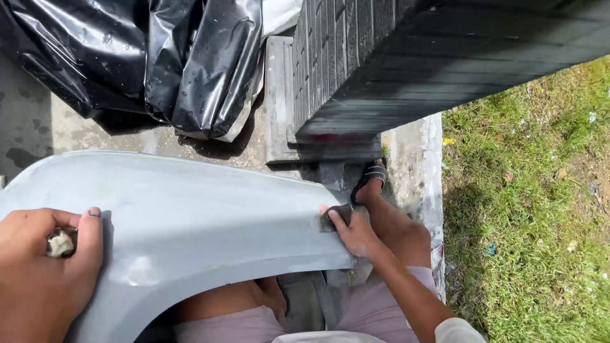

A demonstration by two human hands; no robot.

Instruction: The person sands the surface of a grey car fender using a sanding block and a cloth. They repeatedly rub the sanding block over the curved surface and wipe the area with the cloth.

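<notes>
Right hand (356,234) pinches a dark sanding pad (337,217) against the far end of a grey panel (190,216) across the lap; left hand (44,267) grips a rag (60,243) at its near end — an uneven push could tip the panel off.

Bare hands and bare forearms on this one, no gloves, no watch, no rings as far as I can see. Left grip (44,267) fills the lower left corner, big and close to the lens. Right grip (352,232) sits further out, and back along that forearm from it there's a bit of pale, off-white sleeve (457,331), cut off by the frame edge. Below and between the two grips you get light pinkish-mauve shorts (375,311), knees bare. Just above the right grip there's one foot in a black strappy sandal (370,178), toes showing.
</notes>
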